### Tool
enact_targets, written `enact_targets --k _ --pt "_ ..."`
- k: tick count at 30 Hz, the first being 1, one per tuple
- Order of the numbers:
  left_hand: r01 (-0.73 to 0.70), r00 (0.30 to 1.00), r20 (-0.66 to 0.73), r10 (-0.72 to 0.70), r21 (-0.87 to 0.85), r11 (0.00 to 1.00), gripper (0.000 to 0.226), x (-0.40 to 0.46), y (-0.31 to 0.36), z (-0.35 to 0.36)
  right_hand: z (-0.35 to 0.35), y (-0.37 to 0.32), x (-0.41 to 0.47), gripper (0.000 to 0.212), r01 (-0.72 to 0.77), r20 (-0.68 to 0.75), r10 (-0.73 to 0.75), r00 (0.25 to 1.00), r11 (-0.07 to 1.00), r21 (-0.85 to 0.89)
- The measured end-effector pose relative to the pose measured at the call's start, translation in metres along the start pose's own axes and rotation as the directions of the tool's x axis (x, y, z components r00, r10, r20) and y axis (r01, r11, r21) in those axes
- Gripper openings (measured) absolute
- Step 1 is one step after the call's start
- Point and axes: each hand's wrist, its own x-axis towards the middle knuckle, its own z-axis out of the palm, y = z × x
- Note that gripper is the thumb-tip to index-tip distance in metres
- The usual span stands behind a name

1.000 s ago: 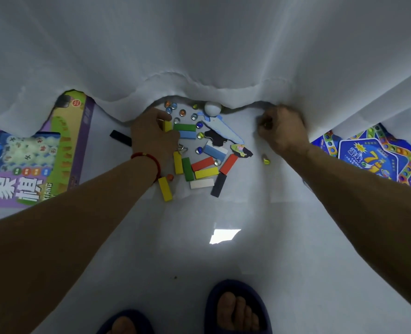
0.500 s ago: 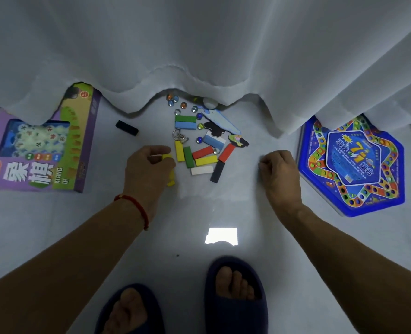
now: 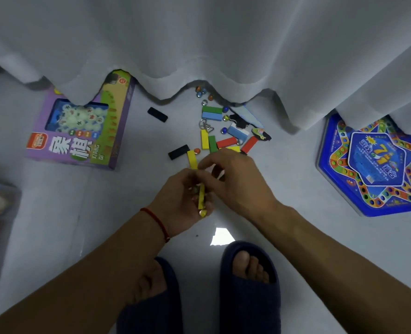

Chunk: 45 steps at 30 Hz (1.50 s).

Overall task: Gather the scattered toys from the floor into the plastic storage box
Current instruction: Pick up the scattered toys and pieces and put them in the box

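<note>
A white curtain (image 3: 223,44) hangs across the far side of the pale floor (image 3: 103,213), and its wavy hem serves as the landmark here. Under the hem to the left lies a purple game box (image 3: 79,141), partly covered by the cloth; under the hem to the right lies a blue star-shaped game board (image 3: 373,165), its far edge tucked beneath the fabric. Well short of the hem, nearest the viewer, two feet in dark slippers (image 3: 249,285) stand on the floor. Between the slippers and the hem the two hands meet. The left hand (image 3: 182,201), a red string at its wrist, is cupped palm up with its grip curled around a yellow block (image 3: 201,198) and some small round pieces, one yellow bead showing at the near end. The right hand (image 3: 235,179) lies just beside it, fingertips drawn together over the left palm; whether its grip pinches anything cannot be told. Just below the middle dip of the hem the toys lie scattered in a loose pile: green, blue, red and yellow blocks (image 3: 211,113), a metal ring puzzle (image 3: 205,125), and a cluster of glass marbles (image 3: 201,91) right at the cloth's edge. One black block (image 3: 157,114) lies apart to the left of the pile, another black block (image 3: 178,151) touches a yellow one nearer the hands. The storage box does not show.
</note>
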Motion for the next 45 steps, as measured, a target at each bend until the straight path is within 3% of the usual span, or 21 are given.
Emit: enact_targets --k 2,5,8,11,14,19,25,27,30,33,38,41,43,45 --pt "-0.002 0.995 -0.099 0.000 -0.027 1.000 0.020 0.001 0.002 -0.009 -0.006 0.027 0.022 0.020 -0.042 -0.039 0.037 0.999 0.988 -0.149" --pt "-0.032 0.991 -0.130 0.015 -0.131 0.991 0.026 0.000 0.005 -0.018 -0.006 0.064 0.049 0.042 -0.038 0.119 0.102 0.988 0.894 -0.445" --pt "-0.090 0.983 -0.166 0.075 -0.089 0.992 0.029 -0.002 0.006 -0.018 0.000 0.080 0.059 0.055 0.033 0.194 0.083 0.978 0.849 -0.527" --pt "-0.172 0.932 -0.283 0.225 0.201 0.964 0.030 -0.011 0.007 -0.022 -0.001 0.088 0.066 0.050 0.079 0.194 0.033 0.980 0.837 -0.541" --pt "-0.165 0.844 -0.336 0.417 0.579 0.799 0.030 -0.028 0.002 -0.030 -0.005 0.087 0.071 0.049 0.123 0.236 0.017 0.972 0.816 -0.565" --pt "-0.089 0.858 -0.262 0.441 0.771 0.631 0.030 -0.051 -0.022 -0.048 -0.005 0.077 0.072 0.063 0.140 0.264 0.050 0.963 0.745 -0.653" --pt "-0.081 0.840 -0.330 0.432 0.709 0.700 0.030 -0.062 -0.047 -0.056 0.007 0.062 0.059 0.084 0.041 0.220 0.122 0.968 0.787 -0.616" --pt "-0.105 0.840 -0.302 0.450 0.723 0.683 0.029 -0.068 -0.055 -0.058 0.010 0.060 0.053 0.079 0.015 0.218 0.141 0.966 0.807 -0.590" --pt "-0.099 0.821 -0.261 0.507 0.811 0.577 0.029 -0.072 -0.067 -0.061 0.009 0.056 0.039 0.065 0.006 0.180 0.114 0.977 0.830 -0.558" --pt "-0.094 0.820 -0.204 0.534 0.873 0.478 0.025 -0.076 -0.074 -0.062 -0.002 0.040 0.010 0.056 -0.069 0.186 0.136 0.973 0.942 -0.328" --pt "-0.103 0.808 -0.227 0.544 0.855 0.509 0.022 -0.080 -0.070 -0.061 -0.004 0.006 -0.055 0.037 -0.196 0.392 0.199 0.898 0.979 -0.048" --pt "-0.100 0.821 -0.301 0.485 0.760 0.642 0.019 -0.080 -0.070 -0.056 0.005 -0.011 -0.076 0.025 -0.328 0.526 0.212 0.824 0.935 0.137" --pt "-0.095 0.864 -0.375 0.336 0.534 0.840 0.020 -0.081 -0.071 -0.049 0.012 -0.025 -0.082 0.023 -0.410 0.495 0.230 0.838 0.863 0.293" --pt "-0.074 0.939 -0.316 0.134 0.195 0.978 0.032 -0.084 -0.071 -0.044 0.022 -0.040 -0.081 0.027 -0.339 0.381 0.202 0.902 0.878 0.338"
